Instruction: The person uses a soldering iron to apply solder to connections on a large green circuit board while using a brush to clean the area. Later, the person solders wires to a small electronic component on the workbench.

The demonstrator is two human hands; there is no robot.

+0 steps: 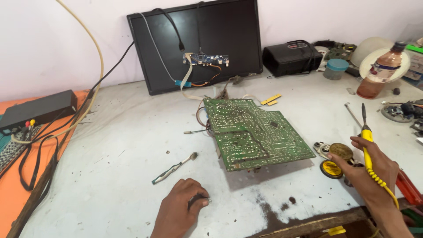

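Holding soldering iron [367, 145] in right hand [370, 169].

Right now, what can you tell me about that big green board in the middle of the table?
The green circuit board is a large rectangle lying solder side up, covered in pale traces and tiny joints. It sits tilted, its near edge raised off the white table and casting a shadow beneath. Wires trail from its left and far edges. Neither hand touches it: the right hand holds a yellow soldering iron beside it.

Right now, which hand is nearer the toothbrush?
Left. The left hand rests just below the toothbrush; the right hand, holding the soldering iron, is far right, beyond the board.
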